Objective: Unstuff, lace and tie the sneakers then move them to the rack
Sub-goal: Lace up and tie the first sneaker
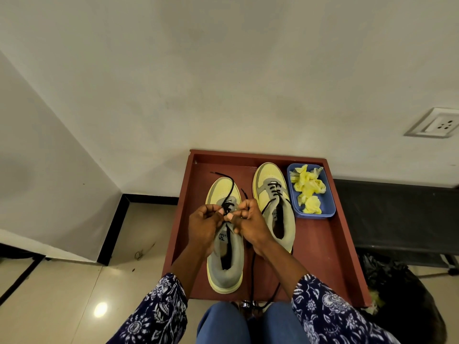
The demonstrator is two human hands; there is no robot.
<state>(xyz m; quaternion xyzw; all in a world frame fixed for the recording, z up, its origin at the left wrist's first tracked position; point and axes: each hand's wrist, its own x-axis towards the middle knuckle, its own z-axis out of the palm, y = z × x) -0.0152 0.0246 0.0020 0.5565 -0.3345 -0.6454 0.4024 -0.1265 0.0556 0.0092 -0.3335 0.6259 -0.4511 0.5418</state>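
- Left sneaker [224, 259]: stands on the red-brown tray [320, 244], left of its mate, long axis near-to-far, toe to the far side. Yellow toe and sole, grey collar and tongue; only partly laced, the upper eyelets toward the collar apparently unthreaded.
- Left hand [202, 225]: over the tongue, fingers curled, pinching the black lace [229, 192] at the eyelet rows.
- Lace: one free end trails far-left over the toe, the other lies between the shoes.
- Right hand [248, 223]: thumb-to-thumb with the left, fingers curled, apparently gripping the same lace.
- Judgement: lacing in hand; the next eyelets lie directly beneath both hands, toward the near side, so each hand serves its own side.
- Right sneaker [274, 207]: just beside, a little farther off; laced at the far rows, its lace trailing near, untied.
- Blue bin [330, 212]: far right, holding yellow stuffing [309, 188].
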